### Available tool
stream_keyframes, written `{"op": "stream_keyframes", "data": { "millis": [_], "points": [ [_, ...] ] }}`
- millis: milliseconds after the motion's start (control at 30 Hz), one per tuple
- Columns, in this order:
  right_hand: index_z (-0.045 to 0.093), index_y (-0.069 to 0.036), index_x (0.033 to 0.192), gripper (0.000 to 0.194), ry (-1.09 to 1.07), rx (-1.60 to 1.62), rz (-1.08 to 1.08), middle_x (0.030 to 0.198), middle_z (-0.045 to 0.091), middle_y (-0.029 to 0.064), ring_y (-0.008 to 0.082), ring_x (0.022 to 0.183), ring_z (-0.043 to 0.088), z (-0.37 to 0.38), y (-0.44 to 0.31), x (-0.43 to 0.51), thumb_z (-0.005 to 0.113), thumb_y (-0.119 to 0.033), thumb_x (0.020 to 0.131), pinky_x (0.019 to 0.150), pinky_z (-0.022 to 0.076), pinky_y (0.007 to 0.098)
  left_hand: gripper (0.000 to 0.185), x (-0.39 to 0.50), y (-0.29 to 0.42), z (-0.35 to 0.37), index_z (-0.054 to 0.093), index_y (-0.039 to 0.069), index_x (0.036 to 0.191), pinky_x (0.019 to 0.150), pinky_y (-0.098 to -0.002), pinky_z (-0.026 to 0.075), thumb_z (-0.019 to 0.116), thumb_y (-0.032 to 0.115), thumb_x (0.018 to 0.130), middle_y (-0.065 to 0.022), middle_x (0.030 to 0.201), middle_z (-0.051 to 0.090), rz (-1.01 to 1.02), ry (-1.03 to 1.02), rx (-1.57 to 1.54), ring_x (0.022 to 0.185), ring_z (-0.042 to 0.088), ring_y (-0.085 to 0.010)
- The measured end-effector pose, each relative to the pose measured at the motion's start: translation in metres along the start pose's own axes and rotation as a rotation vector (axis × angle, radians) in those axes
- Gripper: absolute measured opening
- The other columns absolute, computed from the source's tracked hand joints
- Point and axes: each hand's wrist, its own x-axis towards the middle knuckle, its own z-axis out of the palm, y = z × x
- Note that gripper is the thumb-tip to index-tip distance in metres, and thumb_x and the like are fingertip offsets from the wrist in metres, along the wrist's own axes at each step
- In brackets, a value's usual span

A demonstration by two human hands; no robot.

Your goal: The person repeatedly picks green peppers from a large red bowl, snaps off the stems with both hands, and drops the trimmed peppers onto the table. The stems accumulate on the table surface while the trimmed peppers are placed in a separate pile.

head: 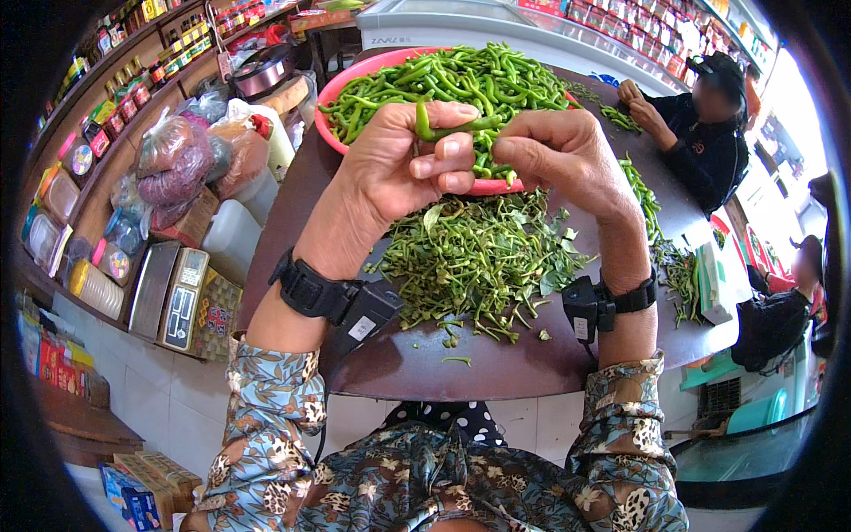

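My left hand (392, 156) is closed on a single green chili pepper (487, 123), whose bent end rises beside the thumb. Close to the pepper's other end is my right hand (565, 153), its thumb and fingers brought together; whether anything is pinched between them is hidden. Behind both hands stands a pinkish-red plastic basin (498, 187), heaped with green chili peppers (432, 74). A loose pile of green stems and leaves (465, 266) lies on the dark brown table (525, 382), in front of the basin and below my hands.
Across the table's right side sits a person (708, 143), hands over some peppers. More green peppers (641, 199) lie right of my right wrist. Another person (774, 326) is farther right. Shelves, plastic bags (176, 156) and a scale (179, 302) line the left; a chest freezer (425, 33) stands behind.
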Motion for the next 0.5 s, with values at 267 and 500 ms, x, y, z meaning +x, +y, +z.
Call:
{"op": "stream_keyframes", "data": {
  "millis": [267, 500],
  "points": [
    [0.061, -0.001, 0.08, 0.017, 0.116, 0.162, -0.032, 0.058, 0.05, -0.0043, 0.0016, 0.05, 0.044, 0.0042, 0.0021, 0.0015, 0.058, -0.018, 0.08, 0.044, 0.0324, 0.0163, 0.022, 0.0018, -0.0017, -0.0019, 0.052, 0.005, 0.076, 0.046, -0.0256, 0.037, 0.043, 0.02, 0.088, -0.0047, 0.057, 0.052, -0.061, -0.085, -0.013, 0.036, 0.037, -0.0078],
    [0.057, 0.001, 0.077, 0.019, 0.239, 0.213, 0.086, 0.054, 0.046, -0.001, 0.0047, 0.044, 0.041, 0.0013, 0.0047, 0.0052, 0.053, -0.017, 0.082, 0.042, 0.0286, 0.0169, 0.039, 0.0025, -0.0071, 0.0067, 0.059, 0.005, 0.091, 0.048, -0.0255, 0.038, 0.04, 0.039, 0.089, -0.0033, 0.058, 0.053, 0.275, 0.194, 0.207, 0.044, 0.043, -0.0094]
  ]
}}
